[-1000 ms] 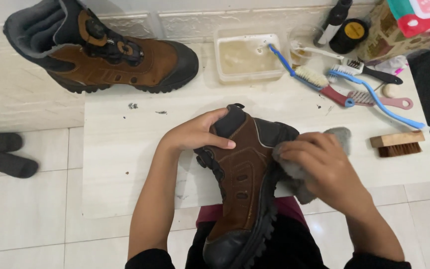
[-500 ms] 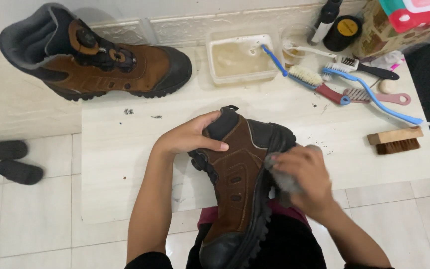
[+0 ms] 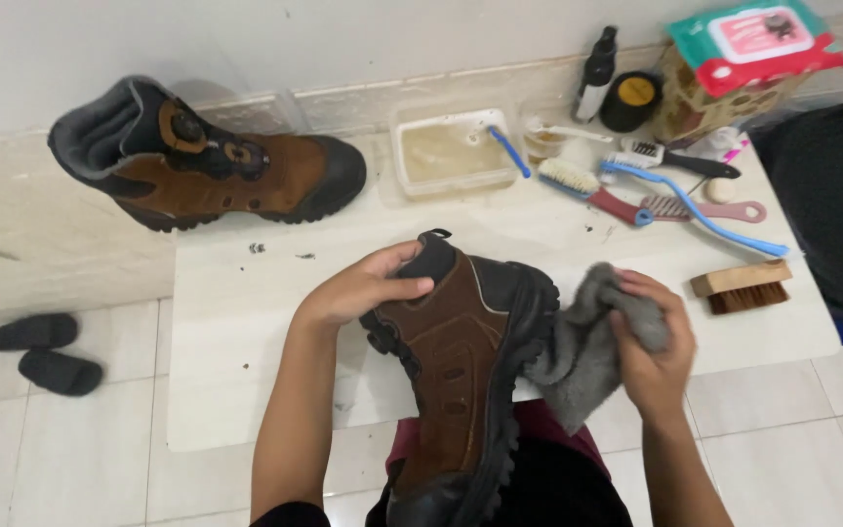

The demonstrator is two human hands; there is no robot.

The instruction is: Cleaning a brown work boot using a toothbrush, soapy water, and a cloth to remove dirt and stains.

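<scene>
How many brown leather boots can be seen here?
2: one brown leather boot held between left hand and lap, the other boot lying by the wall.

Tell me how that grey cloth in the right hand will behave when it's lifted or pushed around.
The grey cloth is probably floppy: it bunches in the right hand and drapes down beside the brown boot. It looks fluffy, so likely light and not slippery. Pushed, it would probably crumple rather than slide.
</scene>
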